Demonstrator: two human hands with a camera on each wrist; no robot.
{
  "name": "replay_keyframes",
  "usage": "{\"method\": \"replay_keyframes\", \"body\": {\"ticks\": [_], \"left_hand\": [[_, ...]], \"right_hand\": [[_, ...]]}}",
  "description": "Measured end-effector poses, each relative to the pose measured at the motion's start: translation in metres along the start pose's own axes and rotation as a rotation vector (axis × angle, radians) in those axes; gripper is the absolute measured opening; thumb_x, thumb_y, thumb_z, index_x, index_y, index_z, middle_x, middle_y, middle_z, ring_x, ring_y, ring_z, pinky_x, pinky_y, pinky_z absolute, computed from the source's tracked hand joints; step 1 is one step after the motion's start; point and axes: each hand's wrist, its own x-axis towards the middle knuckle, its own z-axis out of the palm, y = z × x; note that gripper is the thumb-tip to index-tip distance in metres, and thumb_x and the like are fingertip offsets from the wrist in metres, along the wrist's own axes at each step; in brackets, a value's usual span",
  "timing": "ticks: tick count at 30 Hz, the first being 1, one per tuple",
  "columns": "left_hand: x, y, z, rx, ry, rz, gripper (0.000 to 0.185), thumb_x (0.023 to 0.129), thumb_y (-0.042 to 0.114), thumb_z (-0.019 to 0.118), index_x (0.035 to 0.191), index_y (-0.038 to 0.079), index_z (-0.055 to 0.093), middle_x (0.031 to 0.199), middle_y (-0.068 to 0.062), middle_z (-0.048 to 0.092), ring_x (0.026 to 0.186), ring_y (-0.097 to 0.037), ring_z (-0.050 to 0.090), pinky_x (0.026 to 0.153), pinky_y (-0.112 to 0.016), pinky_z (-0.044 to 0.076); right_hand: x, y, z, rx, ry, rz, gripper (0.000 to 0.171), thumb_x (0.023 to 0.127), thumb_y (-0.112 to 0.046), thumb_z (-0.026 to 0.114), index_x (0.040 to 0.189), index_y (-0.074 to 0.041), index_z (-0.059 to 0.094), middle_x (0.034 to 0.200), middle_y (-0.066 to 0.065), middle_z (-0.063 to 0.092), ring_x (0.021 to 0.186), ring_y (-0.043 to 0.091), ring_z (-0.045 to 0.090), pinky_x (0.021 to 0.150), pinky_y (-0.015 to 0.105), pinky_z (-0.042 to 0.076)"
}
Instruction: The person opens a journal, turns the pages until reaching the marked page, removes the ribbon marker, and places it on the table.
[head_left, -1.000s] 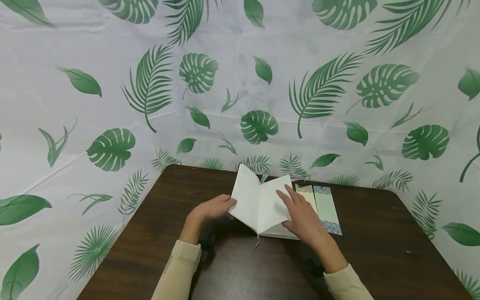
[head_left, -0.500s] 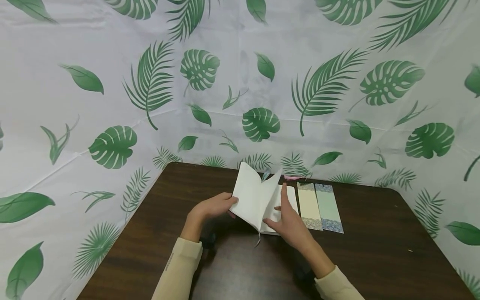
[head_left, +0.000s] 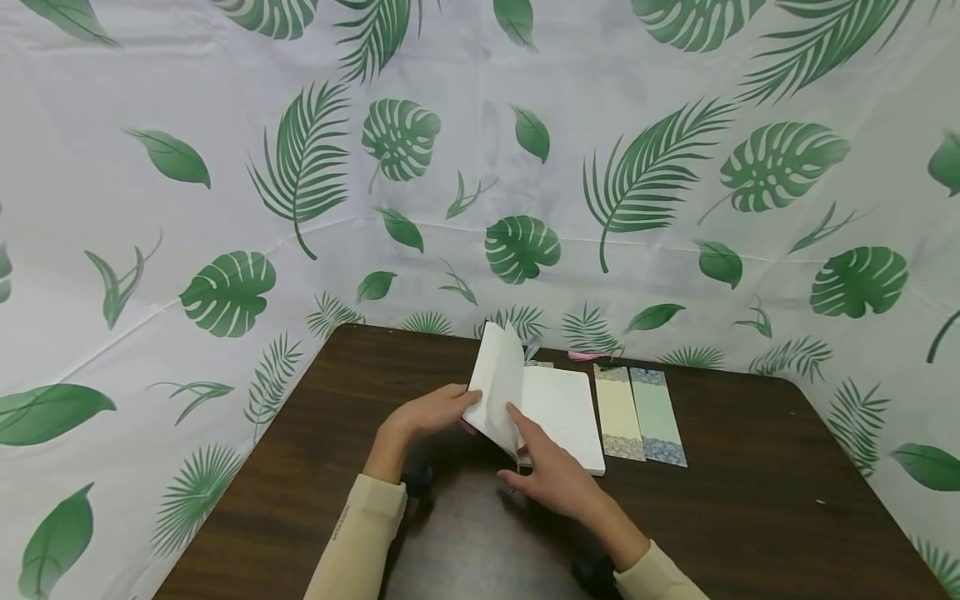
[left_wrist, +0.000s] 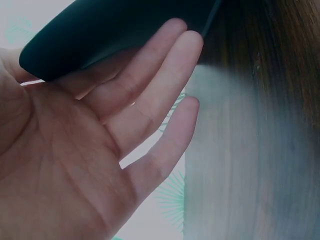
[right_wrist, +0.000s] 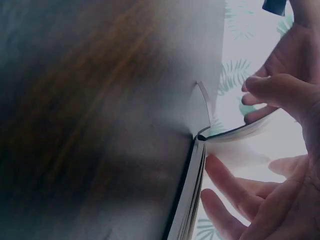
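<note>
On the left, our left hand (head_left: 431,412) grips the raised side of the notebook (head_left: 562,417), thumb over the paper and fingers under the dark cover, at 9 o'clock from the spine. The notebook lies ahead of us at 12 o'clock, its right side flat on the desk (head_left: 750,467). Our right hand (head_left: 558,475), at about 5 o'clock from the spine, pinches nothing we can see: its forefinger rests against the leaning pages (head_left: 506,379) and its thumb stands apart. To turn these well, we should hold the left side at an even tilt, press softly with flat fingers near the spine and sweep toward 9 o'clock; pushing harder could crease the paper. The ribbon (right_wrist: 204,95) hangs at 6 o'clock and might snag, so we would work above it. As for edges, the desk's left edge is well apart from our left hand. Its far edge runs near the notebook, with a blue tassel (head_left: 532,348) at 12 o'clock and a pink tassel (head_left: 588,356) at 2, so reaching that way looks tight. At 3 o'clock, the yellow bookmark (head_left: 618,408) lies just beside the notebook, then the green bookmark (head_left: 658,415); farther right, and toward 6, we judge the room generous.
</note>
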Motion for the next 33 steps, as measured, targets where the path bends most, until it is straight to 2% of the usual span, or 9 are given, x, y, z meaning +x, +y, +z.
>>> {"method": "replay_keyframes", "body": {"ticks": [4,7,11,16,19,24,28,33], "left_hand": [[0.001,0.005,0.001,-0.006,0.001,0.004,0.057,0.117,0.044,0.034,0.153,0.002,0.051,0.132,-0.014,0.068,0.112,-0.022,0.065,0.110,-0.061,0.051],[0.002,0.006,0.002,-0.004,0.005,-0.003,0.060,0.116,0.048,0.038,0.155,0.004,0.050,0.134,-0.012,0.068,0.114,-0.022,0.066,0.111,-0.060,0.050],[0.002,0.004,0.001,0.039,-0.006,-0.001,0.051,0.115,0.038,0.045,0.149,0.002,0.056,0.132,-0.013,0.070,0.111,-0.022,0.068,0.110,-0.060,0.052],[0.002,0.003,-0.001,0.100,-0.011,0.017,0.043,0.112,0.024,0.041,0.138,-0.002,0.064,0.124,-0.015,0.073,0.105,-0.021,0.068,0.108,-0.057,0.053],[0.001,0.004,-0.001,0.090,-0.014,0.022,0.043,0.112,0.022,0.040,0.135,-0.003,0.065,0.122,-0.015,0.073,0.103,-0.020,0.067,0.107,-0.058,0.053],[0.001,0.005,0.000,0.044,-0.018,0.021,0.042,0.111,0.019,0.039,0.134,-0.006,0.064,0.121,-0.018,0.073,0.101,-0.018,0.067,0.107,-0.062,0.052],[0.002,0.005,0.000,0.024,-0.011,0.008,0.042,0.111,0.018,0.039,0.133,-0.007,0.064,0.120,-0.018,0.073,0.099,-0.018,0.067,0.108,-0.063,0.051],[0.003,0.003,0.001,0.017,-0.012,0.003,0.042,0.110,0.017,0.038,0.134,-0.007,0.064,0.120,-0.019,0.073,0.100,-0.018,0.066,0.108,-0.062,0.051]], "right_hand": [[-0.001,0.000,0.000,-0.062,-0.025,-0.038,0.097,0.097,-0.039,0.081,0.173,-0.030,0.021,0.172,0.008,0.037,0.129,0.028,0.067,0.103,0.055,0.055],[-0.001,-0.001,-0.002,-0.105,-0.044,-0.050,0.096,0.098,-0.043,0.079,0.173,-0.030,0.021,0.174,0.013,0.034,0.138,0.033,0.061,0.108,0.061,0.052],[-0.002,-0.001,-0.003,-0.125,-0.066,-0.068,0.095,0.098,-0.044,0.078,0.173,-0.029,0.022,0.175,0.016,0.033,0.146,0.039,0.053,0.111,0.065,0.049],[-0.003,0.000,-0.007,-0.151,-0.075,-0.088,0.088,0.100,-0.042,0.076,0.172,-0.023,0.028,0.172,0.017,0.037,0.149,0.043,0.049,0.114,0.069,0.043],[-0.003,0.002,-0.010,-0.168,-0.077,-0.054,0.084,0.101,-0.043,0.075,0.170,-0.020,0.033,0.169,0.016,0.044,0.149,0.042,0.049,0.116,0.067,0.043],[-0.002,0.005,-0.013,-0.234,-0.060,0.020,0.075,0.100,-0.041,0.076,0.162,-0.011,0.048,0.161,0.014,0.055,0.145,0.039,0.055,0.112,0.060,0.049],[-0.003,0.004,-0.016,-0.299,-0.061,0.052,0.068,0.099,-0.042,0.076,0.155,-0.009,0.057,0.163,0.013,0.054,0.146,0.039,0.054,0.111,0.062,0.049],[-0.005,0.007,-0.024,-0.345,-0.109,0.115,0.072,0.099,-0.045,0.075,0.157,-0.009,0.055,0.167,0.013,0.048,0.151,0.040,0.049,0.115,0.063,0.046]]}}
